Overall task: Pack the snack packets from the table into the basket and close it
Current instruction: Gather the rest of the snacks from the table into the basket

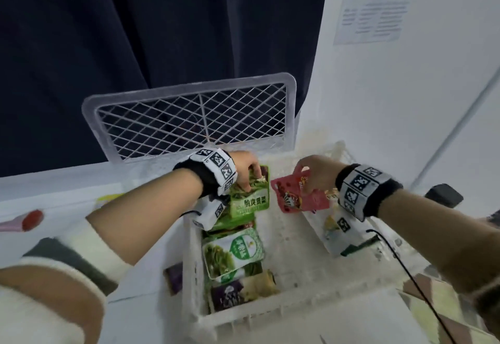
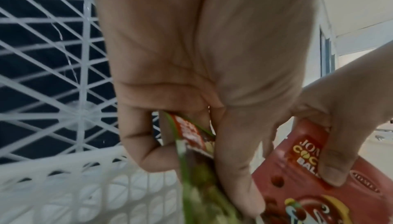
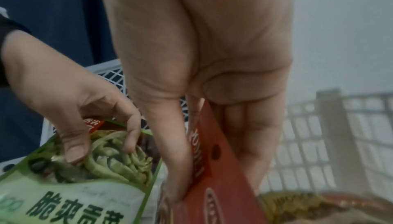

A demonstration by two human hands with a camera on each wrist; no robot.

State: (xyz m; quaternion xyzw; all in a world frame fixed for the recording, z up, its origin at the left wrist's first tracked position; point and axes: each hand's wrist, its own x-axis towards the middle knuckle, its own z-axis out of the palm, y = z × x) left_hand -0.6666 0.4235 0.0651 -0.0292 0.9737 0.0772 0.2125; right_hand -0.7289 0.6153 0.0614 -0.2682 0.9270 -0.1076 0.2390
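A white plastic basket [image 1: 190, 268] stands on the table with its lattice lid [image 1: 189, 119] tilted up at the back. My left hand [image 1: 247, 172] pinches the top edge of a green vegetable packet [image 1: 250, 203] over the basket's far left. My right hand [image 1: 315, 174] pinches a red cocoa-ball packet [image 1: 300, 195] by its top, beside the green one. In the left wrist view my left hand [image 2: 180, 153] grips the green packet [image 2: 197, 184], with the red packet [image 2: 297, 185] at right. The right wrist view shows my right hand [image 3: 202, 168] on the red packet [image 3: 217, 185].
Several green and purple packets [image 1: 232, 251] lie stacked along the basket's left side, and a pale packet [image 1: 335, 227] leans on its right side. A purple packet [image 1: 173, 278] lies on the table left of the basket. A dark curtain [image 1: 162, 32] hangs behind; a white wall [image 1: 405, 100] is at right.
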